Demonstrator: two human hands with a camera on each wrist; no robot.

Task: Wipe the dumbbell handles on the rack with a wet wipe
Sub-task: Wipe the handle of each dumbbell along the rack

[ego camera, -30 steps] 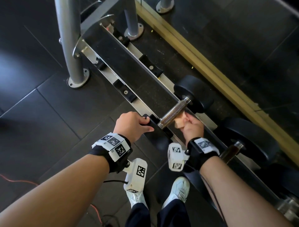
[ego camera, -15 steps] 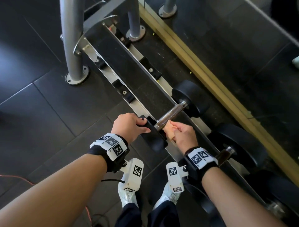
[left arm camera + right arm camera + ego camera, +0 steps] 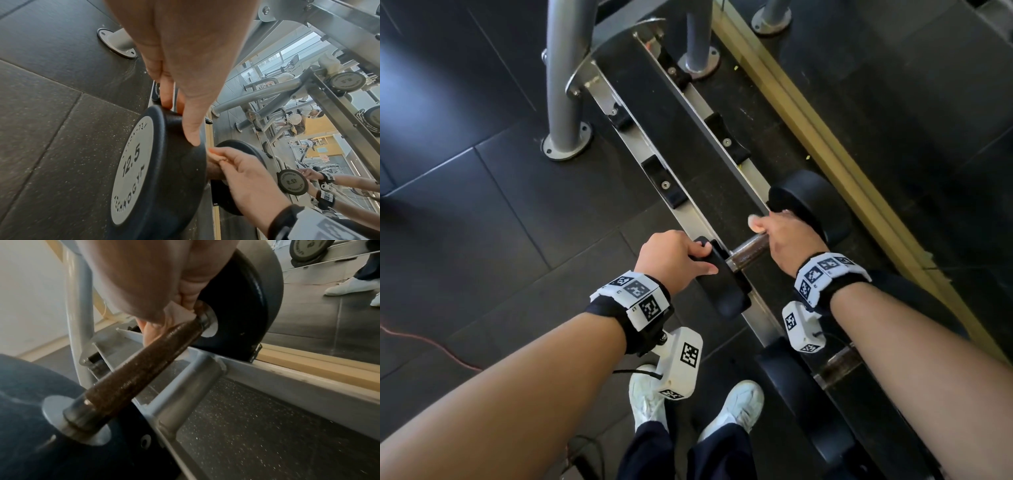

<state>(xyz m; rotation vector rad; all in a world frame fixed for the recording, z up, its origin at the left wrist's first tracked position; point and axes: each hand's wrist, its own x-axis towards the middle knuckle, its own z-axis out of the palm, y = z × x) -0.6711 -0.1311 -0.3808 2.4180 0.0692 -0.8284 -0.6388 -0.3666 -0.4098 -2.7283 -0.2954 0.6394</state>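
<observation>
A black 12.5 dumbbell lies across the rack rails [image 3: 640, 144]. My left hand [image 3: 674, 257] grips its near head [image 3: 722, 287], thumb pressed on the rim [image 3: 191, 129]. My right hand [image 3: 787, 236] is wrapped round the brown knurled handle [image 3: 748, 253] at its far end, right against the far head [image 3: 811, 198]. A pale wet wipe [image 3: 177, 312] is pinched between the fingers and the handle [image 3: 139, 369]; its edge [image 3: 216, 155] also shows in the left wrist view. Most of the wipe is hidden inside the hand.
A second dumbbell, with handle [image 3: 839, 363], sits on the rack at the lower right under my right forearm. Grey rack uprights [image 3: 561, 78] stand at the left. Black saddles [image 3: 667, 185] line the bare rails. A mirror with a wooden base strip [image 3: 825, 137] runs behind.
My right hand has slid with the wipe along the handle, from the near end up to the far head. The left hand stays on the near head.
</observation>
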